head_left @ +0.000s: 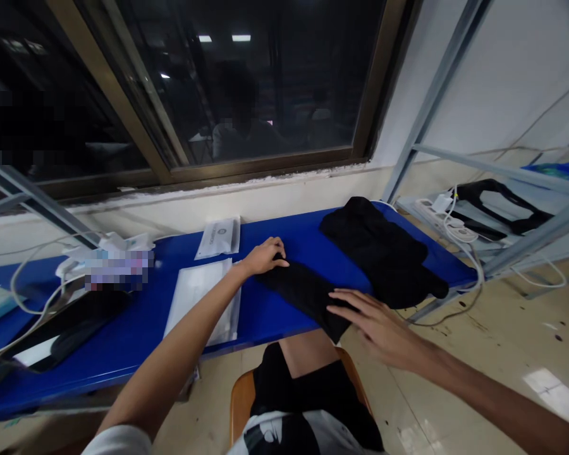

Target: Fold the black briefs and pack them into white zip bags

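Between my left grip point(265, 256) and right grip point(377, 325), black folded cloth point(303, 294) runs diagonally across the desk point(284, 243); left curls on its far end, hold unclear; right spreads open, empty, nearer the near end.

window point(246, 82): brown frame, dark glass reflecting ceiling lights point(218, 38) | wall point(493, 88): white, under and right of window | furniture: blue table point(137, 322), grey metal rack point(436, 95) | floor point(455, 379): shiny beige, scuffed

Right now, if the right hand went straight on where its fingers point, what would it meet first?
The black cloth on the blue table, most likely, just ahead of the right hand; depth is unclear, so it may already touch.
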`<control>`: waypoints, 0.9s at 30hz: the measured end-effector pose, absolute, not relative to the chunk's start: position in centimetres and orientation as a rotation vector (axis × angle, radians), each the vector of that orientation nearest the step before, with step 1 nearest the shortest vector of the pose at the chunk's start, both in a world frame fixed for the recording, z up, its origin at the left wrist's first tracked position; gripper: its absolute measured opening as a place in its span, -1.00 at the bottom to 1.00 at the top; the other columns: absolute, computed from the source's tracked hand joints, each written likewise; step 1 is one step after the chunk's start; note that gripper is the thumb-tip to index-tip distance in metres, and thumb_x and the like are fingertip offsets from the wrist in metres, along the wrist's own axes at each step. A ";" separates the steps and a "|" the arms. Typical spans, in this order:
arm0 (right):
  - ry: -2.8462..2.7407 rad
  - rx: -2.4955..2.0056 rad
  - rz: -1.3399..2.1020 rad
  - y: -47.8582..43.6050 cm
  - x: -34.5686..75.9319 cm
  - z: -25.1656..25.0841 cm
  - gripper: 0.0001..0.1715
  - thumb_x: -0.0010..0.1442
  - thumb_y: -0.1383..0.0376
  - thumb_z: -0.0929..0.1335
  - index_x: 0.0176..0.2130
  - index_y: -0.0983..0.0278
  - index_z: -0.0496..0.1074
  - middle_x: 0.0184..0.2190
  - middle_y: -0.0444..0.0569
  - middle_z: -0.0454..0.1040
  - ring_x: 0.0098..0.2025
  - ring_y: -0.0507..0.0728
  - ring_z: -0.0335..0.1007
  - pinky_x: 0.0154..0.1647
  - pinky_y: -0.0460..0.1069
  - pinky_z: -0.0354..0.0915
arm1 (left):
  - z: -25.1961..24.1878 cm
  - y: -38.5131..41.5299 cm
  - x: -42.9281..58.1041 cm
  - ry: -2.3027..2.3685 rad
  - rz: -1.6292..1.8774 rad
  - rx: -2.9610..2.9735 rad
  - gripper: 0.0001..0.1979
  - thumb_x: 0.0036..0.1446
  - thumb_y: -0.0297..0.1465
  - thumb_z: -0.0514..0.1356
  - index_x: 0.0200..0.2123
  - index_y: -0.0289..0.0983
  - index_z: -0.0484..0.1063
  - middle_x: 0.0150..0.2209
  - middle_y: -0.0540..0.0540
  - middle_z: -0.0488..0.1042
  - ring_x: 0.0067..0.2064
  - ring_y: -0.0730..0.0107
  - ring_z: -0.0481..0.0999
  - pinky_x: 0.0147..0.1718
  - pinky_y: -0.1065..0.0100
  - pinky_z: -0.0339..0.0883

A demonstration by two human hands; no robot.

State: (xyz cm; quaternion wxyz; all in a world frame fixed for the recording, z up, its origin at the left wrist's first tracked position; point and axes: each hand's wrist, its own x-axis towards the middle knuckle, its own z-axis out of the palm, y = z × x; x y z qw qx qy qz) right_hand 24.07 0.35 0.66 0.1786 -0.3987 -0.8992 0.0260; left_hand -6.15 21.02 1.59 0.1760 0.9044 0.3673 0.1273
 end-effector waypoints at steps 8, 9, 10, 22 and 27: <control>-2.257 -1.729 0.156 8.3 22.7 3.2 -0.68 0.35 0.08 0.34 -0.04 0.19 0.54 -0.21 0.01 0.61 -0.19 0.25 0.55 -0.26 0.06 0.38 | 5.5 19.9 -11.9 1.178 0.347 2.491 -0.80 0.23 -0.37 0.26 -0.09 -0.22 0.57 0.02 -0.17 0.51 0.00 0.21 0.53 0.01 0.21 0.39; -2.283 -1.753 0.209 8.6 22.7 3.2 -0.73 0.32 0.10 0.38 -0.08 0.18 0.54 -0.25 -0.01 0.61 -0.22 0.24 0.55 -0.29 0.04 0.34 | 5.6 20.0 -12.2 1.185 0.320 2.465 -0.80 0.18 -0.40 0.28 -0.11 -0.24 0.58 -0.02 -0.17 0.54 -0.09 0.24 0.56 -0.07 0.25 0.42; -2.298 -1.750 0.268 8.7 22.8 3.1 -0.79 0.29 0.15 0.41 -0.13 0.17 0.55 -0.28 -0.04 0.61 -0.23 0.23 0.54 -0.29 0.02 0.32 | 5.7 20.1 -12.5 1.193 0.293 2.437 -0.80 0.13 -0.42 0.30 -0.14 -0.26 0.60 -0.07 -0.17 0.57 -0.17 0.27 0.58 -0.14 0.28 0.43; -2.182 -1.615 0.427 10.4 24.9 1.1 -0.86 0.23 0.27 0.43 -0.19 0.25 0.59 -0.23 0.01 0.55 -0.24 0.15 0.53 -0.14 0.02 0.38 | 5.7 23.3 -11.5 1.163 0.299 2.333 -0.73 0.06 -0.42 0.24 -0.16 -0.26 0.64 -0.13 -0.17 0.63 -0.15 0.24 0.56 -0.14 0.31 0.38; -2.283 -1.702 0.410 10.2 24.8 0.1 -0.75 0.29 0.28 0.38 -0.04 0.28 0.51 -0.23 0.06 0.56 -0.14 0.23 0.52 -0.13 0.06 0.34 | 5.3 22.9 -9.2 0.948 0.193 2.397 -0.71 0.15 -0.29 0.30 -0.06 -0.16 0.64 0.07 -0.13 0.58 0.04 0.19 0.54 0.01 0.30 0.33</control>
